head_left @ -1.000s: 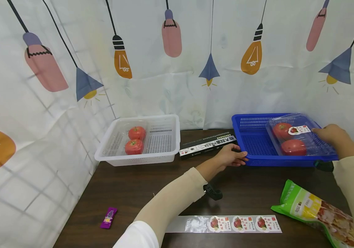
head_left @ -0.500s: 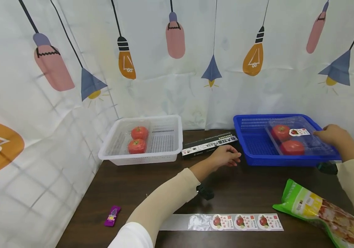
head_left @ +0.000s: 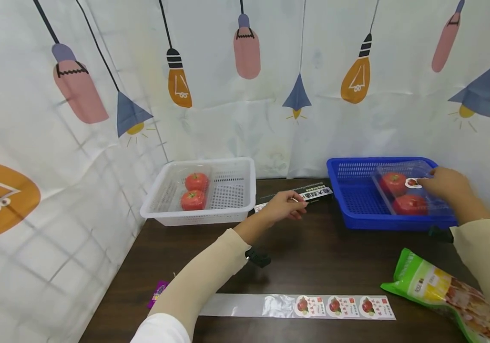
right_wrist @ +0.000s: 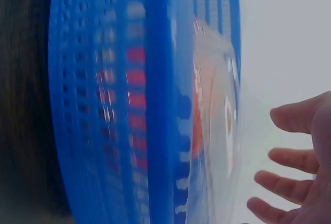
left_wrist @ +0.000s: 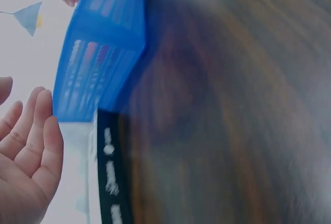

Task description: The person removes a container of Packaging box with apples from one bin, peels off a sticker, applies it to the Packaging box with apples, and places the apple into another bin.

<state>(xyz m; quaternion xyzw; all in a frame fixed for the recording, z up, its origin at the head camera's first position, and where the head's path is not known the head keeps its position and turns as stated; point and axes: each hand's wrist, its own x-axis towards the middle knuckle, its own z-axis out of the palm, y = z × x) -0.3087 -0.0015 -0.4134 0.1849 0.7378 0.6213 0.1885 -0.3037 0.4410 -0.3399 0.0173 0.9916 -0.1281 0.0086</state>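
In the head view, my right hand (head_left: pixel 447 186) is over a clear plastic box (head_left: pixel 403 167) holding two tomatoes (head_left: pixel 410 205), overlapping its label (head_left: pixel 413 183). That box sits in the right half of a blue basket (head_left: pixel 358 221). The right wrist view has the fingers of the right hand (right_wrist: pixel 297 167) spread and apart from the box, with nothing between them. My left hand (head_left: pixel 285 206) hovers in front of a black pasta box (head_left: pixel 318 191), partly covering it. In the left wrist view, the left fingers (left_wrist: pixel 39 131) are loosely bent and hold nothing.
A white basket (head_left: pixel 208 220) at the back left holds another clear box with two tomatoes (head_left: pixel 193 200). A strip of tomato labels (head_left: pixel 341 307) lies in front, with a green food bag (head_left: pixel 442 295) to its right. A purple packet (head_left: pixel 158 290) is partly behind my left sleeve.
My left hand has let go of the blue basket's rim and moved left, in front of the pasta box. My right hand has shifted left from the clear box's right edge to over its label.
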